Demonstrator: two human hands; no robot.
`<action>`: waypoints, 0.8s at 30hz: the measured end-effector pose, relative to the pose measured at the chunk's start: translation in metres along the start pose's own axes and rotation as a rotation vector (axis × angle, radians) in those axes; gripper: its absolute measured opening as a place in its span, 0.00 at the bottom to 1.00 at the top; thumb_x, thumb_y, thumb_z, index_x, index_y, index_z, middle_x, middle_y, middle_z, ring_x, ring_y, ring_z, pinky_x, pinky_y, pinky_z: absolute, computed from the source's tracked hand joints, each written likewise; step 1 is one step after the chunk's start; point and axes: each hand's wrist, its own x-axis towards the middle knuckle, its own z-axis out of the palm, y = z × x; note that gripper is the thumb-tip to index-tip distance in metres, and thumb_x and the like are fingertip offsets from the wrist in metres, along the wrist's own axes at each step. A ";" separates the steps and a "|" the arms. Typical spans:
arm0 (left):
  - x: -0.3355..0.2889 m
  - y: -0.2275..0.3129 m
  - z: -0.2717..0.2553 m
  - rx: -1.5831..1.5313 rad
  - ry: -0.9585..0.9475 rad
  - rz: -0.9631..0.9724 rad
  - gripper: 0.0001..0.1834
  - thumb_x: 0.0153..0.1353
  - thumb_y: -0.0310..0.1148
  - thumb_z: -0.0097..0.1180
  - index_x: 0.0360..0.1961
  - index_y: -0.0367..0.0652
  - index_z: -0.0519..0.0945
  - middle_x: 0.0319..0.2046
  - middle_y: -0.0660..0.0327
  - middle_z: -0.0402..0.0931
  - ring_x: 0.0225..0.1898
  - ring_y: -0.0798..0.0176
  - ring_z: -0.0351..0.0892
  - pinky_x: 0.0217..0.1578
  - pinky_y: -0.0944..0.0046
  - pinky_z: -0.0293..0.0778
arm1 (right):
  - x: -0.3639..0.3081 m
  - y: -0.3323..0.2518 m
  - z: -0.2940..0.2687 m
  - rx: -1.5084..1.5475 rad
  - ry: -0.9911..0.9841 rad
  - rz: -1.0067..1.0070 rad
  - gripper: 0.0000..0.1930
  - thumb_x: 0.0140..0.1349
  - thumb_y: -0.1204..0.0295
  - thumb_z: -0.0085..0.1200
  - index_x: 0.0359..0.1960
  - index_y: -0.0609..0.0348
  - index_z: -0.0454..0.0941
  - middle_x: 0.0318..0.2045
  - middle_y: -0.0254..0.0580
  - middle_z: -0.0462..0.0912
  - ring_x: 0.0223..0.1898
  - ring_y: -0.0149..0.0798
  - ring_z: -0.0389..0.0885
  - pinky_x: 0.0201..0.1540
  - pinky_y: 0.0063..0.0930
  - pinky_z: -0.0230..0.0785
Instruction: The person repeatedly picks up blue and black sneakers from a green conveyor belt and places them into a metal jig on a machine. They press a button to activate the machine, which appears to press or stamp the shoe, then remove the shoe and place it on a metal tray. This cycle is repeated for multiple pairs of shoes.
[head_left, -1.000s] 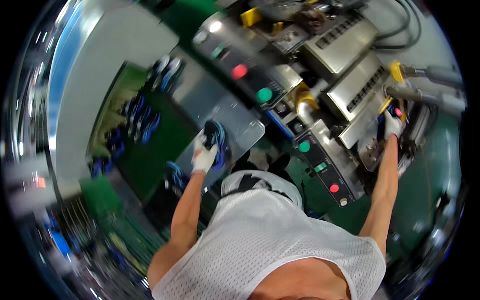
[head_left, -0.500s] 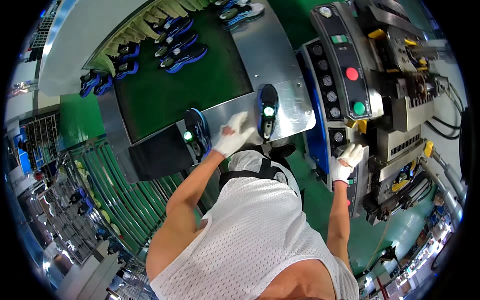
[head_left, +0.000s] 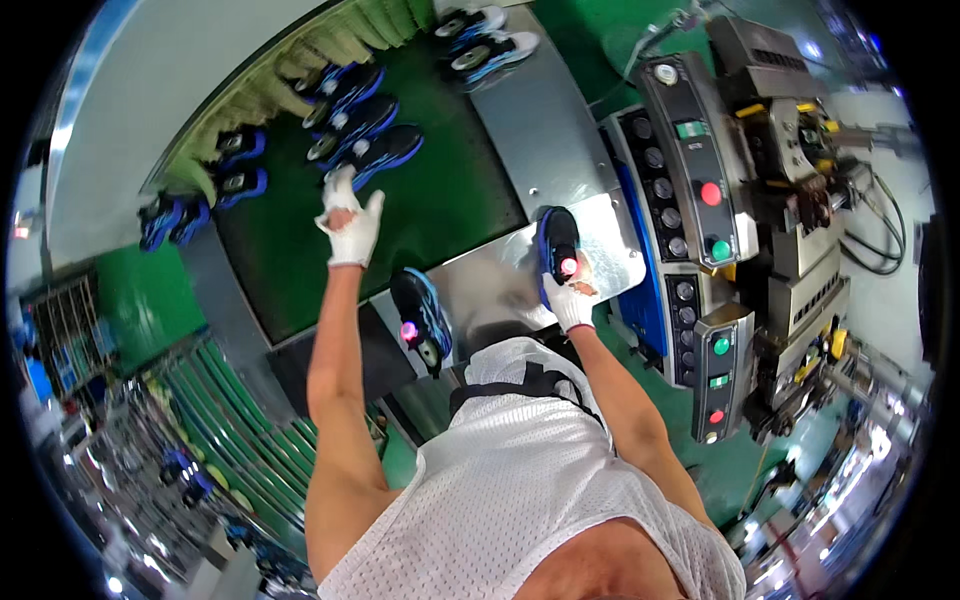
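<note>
My left hand (head_left: 352, 228), in a white glove, reaches over the green belt with fingers and thumb apart. Its fingertips are at the near end of a black and blue sports shoe (head_left: 388, 148); contact cannot be made out. At the metal ledge's right end, my right hand (head_left: 572, 305), also gloved, grips the near end of another black and blue shoe (head_left: 557, 232). That shoe carries a glowing red-pink spot. A similar shoe (head_left: 424, 308) with a pink glow stands at the left of the ledge, untouched.
More shoes (head_left: 352, 115) sit on the green belt (head_left: 440, 210) near a fringed curtain (head_left: 215, 125). A pair (head_left: 490, 52) rests on the far metal edge. On my right stands a machine with gauges, buttons and a control panel (head_left: 700, 150). A roller rack (head_left: 235, 410) is at the left.
My left hand has moved from the ledge up and left to the shoes on the belt. My right hand has left the machine's panel and taken hold of the right shoe. The glowing spots turned from green to red-pink.
</note>
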 end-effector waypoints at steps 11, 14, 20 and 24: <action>0.084 -0.068 0.107 0.460 -0.672 0.137 0.32 0.47 0.49 0.74 0.51 0.45 0.79 0.49 0.50 0.82 0.53 0.45 0.80 0.50 0.43 0.75 | 0.044 0.052 -0.010 0.095 0.129 0.142 0.40 0.53 0.62 0.67 0.67 0.62 0.65 0.57 0.59 0.77 0.58 0.57 0.78 0.62 0.45 0.68; 0.063 -0.014 0.081 0.332 -0.697 0.110 0.38 0.48 0.52 0.74 0.55 0.41 0.78 0.54 0.47 0.80 0.53 0.42 0.81 0.54 0.46 0.74 | 0.043 0.022 -0.048 0.002 -0.090 0.188 0.46 0.56 0.53 0.67 0.72 0.62 0.58 0.63 0.59 0.72 0.62 0.60 0.74 0.65 0.48 0.63; -0.002 0.156 0.027 -0.666 -0.869 -0.171 0.40 0.48 0.38 0.74 0.61 0.32 0.75 0.49 0.52 0.82 0.47 0.59 0.82 0.52 0.59 0.77 | 0.001 -0.029 -0.154 0.632 -0.169 0.166 0.36 0.60 0.58 0.65 0.66 0.67 0.69 0.61 0.58 0.76 0.65 0.49 0.74 0.69 0.39 0.63; -0.009 0.270 0.007 -0.833 -1.161 0.332 0.30 0.48 0.22 0.66 0.56 0.34 0.78 0.52 0.55 0.81 0.52 0.62 0.79 0.54 0.62 0.76 | -0.003 -0.012 -0.176 1.352 -0.418 0.281 0.25 0.70 0.61 0.57 0.64 0.62 0.73 0.58 0.47 0.81 0.55 0.42 0.82 0.61 0.38 0.73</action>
